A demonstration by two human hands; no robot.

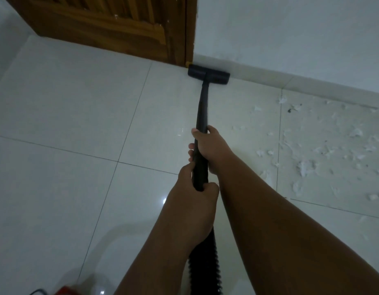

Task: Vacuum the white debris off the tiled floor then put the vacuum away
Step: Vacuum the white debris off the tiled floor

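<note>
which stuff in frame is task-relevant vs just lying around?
In the job:
- vacuum wand, gripped by left hand and right hand
- floor nozzle, against the skirting
- ribbed hose
- white debris
- tiled floor

Just there:
- wooden door
- red object, cut off at the frame edge, unidentifiable

Vacuum wand (202, 107): black; floor head (208, 74) flat at 12 o'clock, against skirting (269, 79). White debris (324, 145): shreds scattered, 3 o'clock.
</note>
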